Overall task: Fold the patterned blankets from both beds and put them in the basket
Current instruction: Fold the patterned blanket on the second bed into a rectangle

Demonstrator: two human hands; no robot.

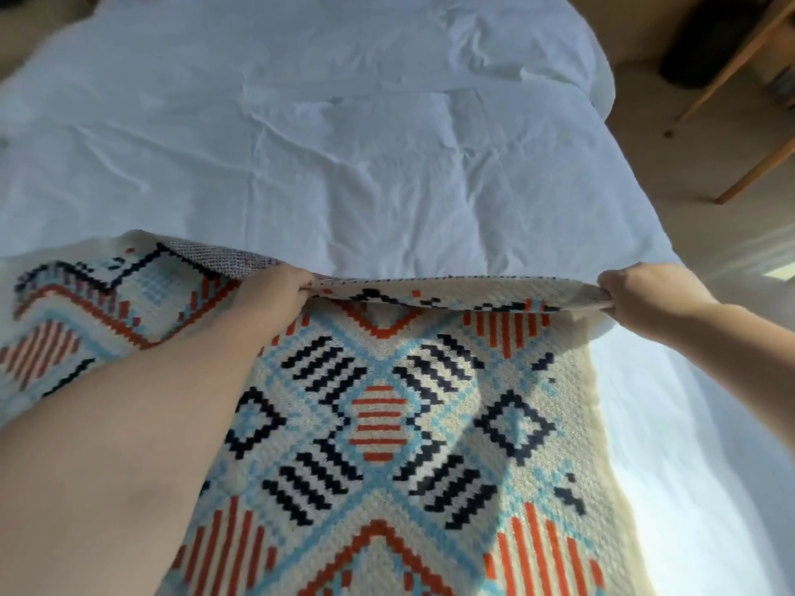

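**While the blanket [387,423] lies half-handled on the bed [344,144]**

Since I have its far edge raised off the bed, I judge that I am on the first fold of this blanket, with the basket step a long way off. No basket is in sight.

The blanket covers the near end of the bed, pattern side up, and the white sheet beyond it is bare and creased. My left hand [275,294] has its fingers curled tight and pinches the raised edge partway along. My right hand [641,294] is closed the same way on the edge at the bed's right side. Between them the edge hangs nearly straight. Past my left hand, toward the bed's left side, it turns over and shows the grey underside, and that part lies loose.

Next I should carry the edge toward the bed's near end with both hands level, so the corners meet. The loose left part probably needs a fresh hold first, or it may drag and skew the fold.
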